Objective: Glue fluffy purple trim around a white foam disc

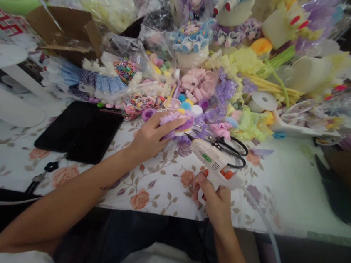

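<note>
My left hand (151,136) rests on the floral tablecloth (144,187) with its fingers closed round a small purple and pink fabric flower piece (176,122). A white hot glue gun (214,163) is gripped by my right hand (215,200), its nozzle pointing up-left toward the flower piece, a short way from it. A translucent glue stick or cord (265,229) trails from the back of the gun to the lower right. Black-handled scissors (231,150) lie just behind the gun.
Two black phones (79,132) lie flat at the left. Behind the hands stands a dense pile of fabric flowers, pompoms, hair ties in bags (141,102), a white ribbon spool (263,101) and decorated cups. A cardboard box (65,28) sits at the back left.
</note>
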The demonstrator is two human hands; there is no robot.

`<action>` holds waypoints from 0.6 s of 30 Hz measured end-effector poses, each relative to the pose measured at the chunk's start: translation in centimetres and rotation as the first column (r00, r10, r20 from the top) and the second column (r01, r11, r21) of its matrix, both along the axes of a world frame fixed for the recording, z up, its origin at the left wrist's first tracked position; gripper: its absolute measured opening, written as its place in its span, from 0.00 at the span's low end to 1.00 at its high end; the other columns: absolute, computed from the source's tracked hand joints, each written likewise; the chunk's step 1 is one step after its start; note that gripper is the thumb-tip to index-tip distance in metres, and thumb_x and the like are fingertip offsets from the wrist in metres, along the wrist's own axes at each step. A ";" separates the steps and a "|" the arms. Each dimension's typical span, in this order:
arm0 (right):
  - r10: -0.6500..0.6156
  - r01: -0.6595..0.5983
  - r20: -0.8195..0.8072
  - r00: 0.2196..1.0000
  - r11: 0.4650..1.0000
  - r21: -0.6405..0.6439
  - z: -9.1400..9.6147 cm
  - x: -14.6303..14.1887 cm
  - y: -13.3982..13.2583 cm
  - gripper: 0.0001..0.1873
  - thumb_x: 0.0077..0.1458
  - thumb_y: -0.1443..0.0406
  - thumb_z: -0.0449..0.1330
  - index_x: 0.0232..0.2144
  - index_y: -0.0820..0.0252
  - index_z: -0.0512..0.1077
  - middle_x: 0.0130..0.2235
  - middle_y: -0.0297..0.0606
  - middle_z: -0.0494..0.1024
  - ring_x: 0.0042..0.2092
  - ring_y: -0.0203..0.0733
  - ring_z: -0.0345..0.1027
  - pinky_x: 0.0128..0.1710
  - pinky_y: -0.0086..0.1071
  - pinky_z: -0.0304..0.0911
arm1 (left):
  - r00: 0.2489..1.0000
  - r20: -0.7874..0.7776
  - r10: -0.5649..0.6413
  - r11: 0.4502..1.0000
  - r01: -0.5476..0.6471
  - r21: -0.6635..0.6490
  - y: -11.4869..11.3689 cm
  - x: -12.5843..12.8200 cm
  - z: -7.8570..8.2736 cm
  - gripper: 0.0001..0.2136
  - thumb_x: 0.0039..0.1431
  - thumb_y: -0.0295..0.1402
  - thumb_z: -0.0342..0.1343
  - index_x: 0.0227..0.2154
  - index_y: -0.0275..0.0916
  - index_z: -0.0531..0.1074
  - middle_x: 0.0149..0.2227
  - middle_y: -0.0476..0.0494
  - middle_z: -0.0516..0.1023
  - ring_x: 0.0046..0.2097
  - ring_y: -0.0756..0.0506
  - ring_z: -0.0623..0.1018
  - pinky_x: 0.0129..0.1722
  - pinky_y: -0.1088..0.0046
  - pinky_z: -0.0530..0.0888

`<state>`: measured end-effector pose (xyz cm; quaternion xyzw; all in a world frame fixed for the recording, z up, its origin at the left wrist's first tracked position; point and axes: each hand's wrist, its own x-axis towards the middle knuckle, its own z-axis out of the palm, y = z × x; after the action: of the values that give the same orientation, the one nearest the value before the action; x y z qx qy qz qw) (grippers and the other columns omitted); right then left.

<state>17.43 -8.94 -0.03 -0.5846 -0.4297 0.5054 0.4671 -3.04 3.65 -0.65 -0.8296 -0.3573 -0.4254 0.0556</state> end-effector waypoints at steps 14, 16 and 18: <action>-0.027 0.027 -0.017 1.000 1.000 0.016 0.1 0.0 0.2 0.18 0.54 0.57 0.59 0.17 0.59 0.69 0.14 0.31 0.68 0.17 0.33 0.60 0.17 0.26 0.56 | 1.000 -0.006 -0.021 1.000 0.021 0.009 -0.1 0.0 0.2 0.23 0.62 0.24 0.54 0.59 0.46 0.67 0.54 0.39 0.73 0.57 0.42 0.74 0.59 0.60 0.73; -0.054 0.054 -0.009 0.998 0.999 0.005 0.1 -0.1 0.1 0.17 0.54 0.57 0.59 0.18 0.59 0.69 0.13 0.31 0.68 0.17 0.33 0.59 0.17 0.26 0.56 | 1.000 0.003 -0.027 1.000 0.027 0.011 0.0 0.0 0.2 0.23 0.62 0.25 0.54 0.59 0.46 0.68 0.54 0.38 0.73 0.57 0.41 0.73 0.59 0.60 0.73; -0.047 0.047 -0.007 0.999 0.999 0.003 0.1 0.0 0.1 0.17 0.54 0.58 0.59 0.18 0.59 0.69 0.14 0.31 0.69 0.17 0.33 0.60 0.17 0.26 0.57 | 1.000 0.002 -0.025 1.000 0.025 0.007 0.0 -0.1 0.2 0.23 0.62 0.25 0.54 0.59 0.45 0.67 0.54 0.38 0.73 0.57 0.41 0.73 0.59 0.59 0.73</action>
<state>17.40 -8.85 0.03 -0.5920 -0.4150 0.4955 0.4815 -3.10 3.65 -0.48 -0.8333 -0.3457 -0.4282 0.0530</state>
